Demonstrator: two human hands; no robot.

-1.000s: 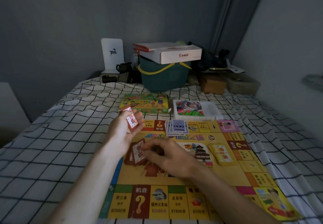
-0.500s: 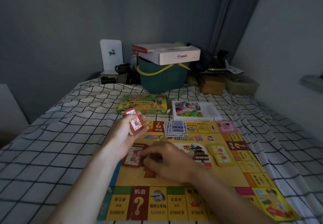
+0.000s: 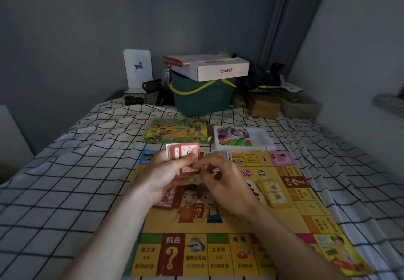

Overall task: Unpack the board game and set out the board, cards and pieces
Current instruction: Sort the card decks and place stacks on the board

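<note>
two hands [image 3: 166, 177] [image 3: 225, 183], board [image 3: 218, 255] reading "机会", "$2000"

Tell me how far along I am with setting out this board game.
Done: the yellow game board lies unfolded on the checked bedsheet, and a yellow card stack sits on it. In hand: your left hand holds a red-backed card stack while your right hand pinches one card from it; a few red cards already lie below. Left: the coloured plastic pieces remain in the white tray.
</note>
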